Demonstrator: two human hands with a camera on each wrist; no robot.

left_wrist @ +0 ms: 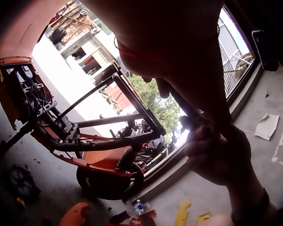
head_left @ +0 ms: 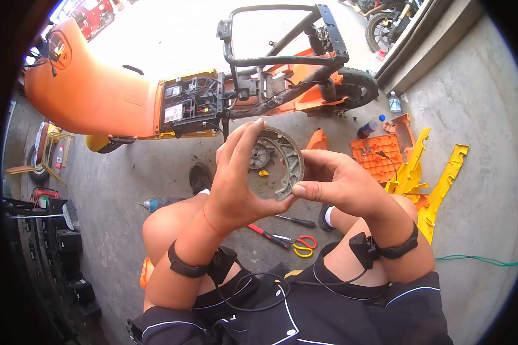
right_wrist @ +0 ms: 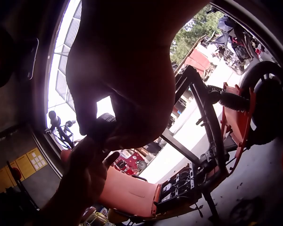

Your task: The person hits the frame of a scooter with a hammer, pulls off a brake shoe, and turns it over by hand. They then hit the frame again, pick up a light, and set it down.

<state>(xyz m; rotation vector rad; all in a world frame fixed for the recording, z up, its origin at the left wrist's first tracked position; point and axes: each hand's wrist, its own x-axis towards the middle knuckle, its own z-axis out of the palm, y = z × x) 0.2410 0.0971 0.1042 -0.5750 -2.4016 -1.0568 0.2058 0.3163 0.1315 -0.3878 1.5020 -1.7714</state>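
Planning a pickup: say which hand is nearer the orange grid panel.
Right. The right hand grips the brake shoe left of the grid panel; the left hand sits farther left.

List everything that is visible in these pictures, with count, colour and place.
grey curved metal brake shoe: one, grey, between both hands
stripped orange electric scooter: one, orange with black frame, on the grey concrete floor ahead
yellow plastic body panels: several, yellow, floor at right
orange ribbed plastic panel: one, orange, beside the yellow panels
yellow-handled scissors: one, yellow and red, floor below the hands
blue power drill: one, blue, floor at left
clear plastic bottles: two, clear, floor right of the scooter
left hand: one, grips the shoe's left side
right hand: one, pinches its lower end
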